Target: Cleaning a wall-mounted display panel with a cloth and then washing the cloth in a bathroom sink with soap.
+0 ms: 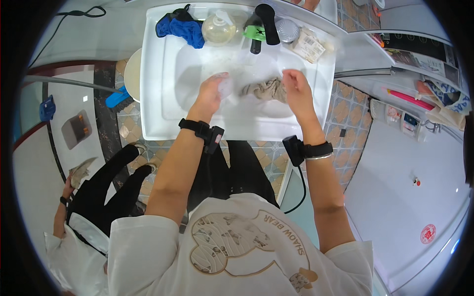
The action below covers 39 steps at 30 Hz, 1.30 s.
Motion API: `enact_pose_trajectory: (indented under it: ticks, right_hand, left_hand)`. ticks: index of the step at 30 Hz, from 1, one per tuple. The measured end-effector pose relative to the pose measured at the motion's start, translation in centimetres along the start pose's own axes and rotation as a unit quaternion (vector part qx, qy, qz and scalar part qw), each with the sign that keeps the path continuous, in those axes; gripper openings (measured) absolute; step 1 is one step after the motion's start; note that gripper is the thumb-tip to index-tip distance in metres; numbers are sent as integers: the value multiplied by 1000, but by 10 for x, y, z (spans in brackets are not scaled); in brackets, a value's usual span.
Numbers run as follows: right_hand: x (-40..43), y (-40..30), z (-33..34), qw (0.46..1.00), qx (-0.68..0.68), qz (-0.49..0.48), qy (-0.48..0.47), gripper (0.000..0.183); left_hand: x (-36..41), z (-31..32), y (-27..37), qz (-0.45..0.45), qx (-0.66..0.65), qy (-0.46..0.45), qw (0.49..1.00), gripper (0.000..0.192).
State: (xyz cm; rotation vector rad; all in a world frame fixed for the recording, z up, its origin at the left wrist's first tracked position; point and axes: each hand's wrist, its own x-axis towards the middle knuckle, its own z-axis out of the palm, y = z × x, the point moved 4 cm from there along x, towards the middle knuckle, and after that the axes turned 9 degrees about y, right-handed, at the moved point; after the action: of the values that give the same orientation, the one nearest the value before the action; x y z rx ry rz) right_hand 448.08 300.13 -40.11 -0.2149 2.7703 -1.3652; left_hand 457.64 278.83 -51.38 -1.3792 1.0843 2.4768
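Note:
Over the left half of a white washbasin (237, 129), my left hand (210, 94) has its fingers curled around a white soapy lump (225, 87). Whether this is a bar of soap or suds, I cannot tell. My right hand (297, 91) grips one end of a wet, crumpled beige cloth (268, 90), and its other end trails towards the basin's middle. The two hands are apart. Cloudy water or suds lie in the bowl below them. A black faucet (267, 24) with a green piece (254, 33) by its spout stands at the back rim.
Along the back rim sit a blue cloth (185, 31), a clear pump bottle (218, 31), a ribbed round container (287, 30) and a packet (309, 45). A blue brush (116, 99) is at the left. Another person (77, 236) there holds a greyish item (82, 173).

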Motion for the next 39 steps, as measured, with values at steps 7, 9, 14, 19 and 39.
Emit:
enact_pose_trajectory:
  ticks: [7, 9, 14, 19, 39]
  right_hand:
    - [49, -75, 27, 930, 264, 232, -105, 46]
    - [55, -81, 25, 921, 287, 244, -95, 45]
    - [65, -89, 15, 941, 255, 195, -110, 35]
    - [36, -4, 18, 967, 161, 164, -108, 28]
    - [-18, 60, -35, 949, 178, 254, -59, 35]
  left_hand:
    - [6, 15, -14, -82, -73, 52, 993, 27]
    - [9, 13, -18, -92, -82, 71, 990, 26]
    - [15, 11, -26, -106, -83, 71, 988, 25]
    - [50, 0, -51, 84, -70, -20, 994, 23]
    - [55, 68, -35, 59, 184, -27, 981, 38]
